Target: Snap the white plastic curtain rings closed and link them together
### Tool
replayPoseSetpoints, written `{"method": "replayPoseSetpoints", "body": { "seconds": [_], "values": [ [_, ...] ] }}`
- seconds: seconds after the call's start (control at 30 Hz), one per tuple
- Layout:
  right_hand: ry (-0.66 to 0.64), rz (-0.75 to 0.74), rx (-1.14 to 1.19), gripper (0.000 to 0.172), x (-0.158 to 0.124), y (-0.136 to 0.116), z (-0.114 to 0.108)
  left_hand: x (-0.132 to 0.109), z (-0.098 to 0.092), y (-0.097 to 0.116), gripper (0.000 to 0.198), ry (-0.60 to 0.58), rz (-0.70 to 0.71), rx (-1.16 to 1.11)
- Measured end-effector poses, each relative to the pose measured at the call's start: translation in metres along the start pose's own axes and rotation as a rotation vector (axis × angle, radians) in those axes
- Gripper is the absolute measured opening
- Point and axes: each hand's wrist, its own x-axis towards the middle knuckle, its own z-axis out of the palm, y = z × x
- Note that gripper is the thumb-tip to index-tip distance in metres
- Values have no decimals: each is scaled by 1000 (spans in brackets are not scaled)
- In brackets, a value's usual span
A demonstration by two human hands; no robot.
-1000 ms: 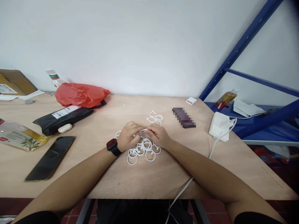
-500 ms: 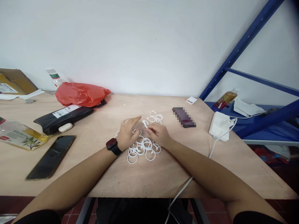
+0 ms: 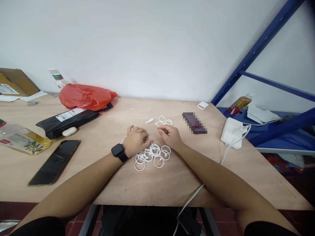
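My left hand [image 3: 136,141], with a black watch [image 3: 118,150] on its wrist, rests palm down over white plastic rings; its fingers are loosely bent and apart. Beside it, towards me, lies a loose pile of white rings [image 3: 155,150], several with small knobs. My right hand [image 3: 170,136] has thumb and forefinger brought together at the near edge of a smaller group of rings [image 3: 168,122]. Whether a ring is between those fingertips is hidden. A slim white plastic piece [image 3: 149,121] lies on the table beyond both hands.
Leftward are a phone [image 3: 54,163], an oil-coloured bottle [image 3: 24,139], a white earphone case [image 3: 69,131], a black parcel [image 3: 69,120] and a red bag [image 3: 87,96]. On the right are a pixelated dark object [image 3: 194,123], a white charger [image 3: 203,105], and a power strip [image 3: 230,131] with a cable.
The white piece my right fingers held now lies on the table. My right hand has shifted right to the small ring group. My left hand has turned down onto the rings.
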Motion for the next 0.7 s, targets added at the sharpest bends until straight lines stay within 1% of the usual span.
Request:
{"method": "replayPoseSetpoints", "body": {
  "seconds": [0.1, 0.27, 0.33, 0.43, 0.6, 0.7],
  "values": [
    [-39, -64, -44, 16, -2, -4, 0, 0, 0, 0, 32, -10, 0, 6],
    [-62, -72, -38, 15, -1, -3, 0, 1, 2, -2, 27, 15, -2, 3],
    [-83, -78, -26, 17, -1, -2, 0, 1, 4, -3, 30, 38, 2, -6],
    [-146, -128, -34, 21, -2, -3, -1, 2, 5, -4, 33, 80, 16, -26],
    [-276, -261, -71, 35, -3, -4, 0, 1, 5, -4, 27, 189, 31, -81],
    [-297, -309, -87, 32, -3, -3, 0, 1, 3, -3, 23, 223, 39, -109]
  ]
}}
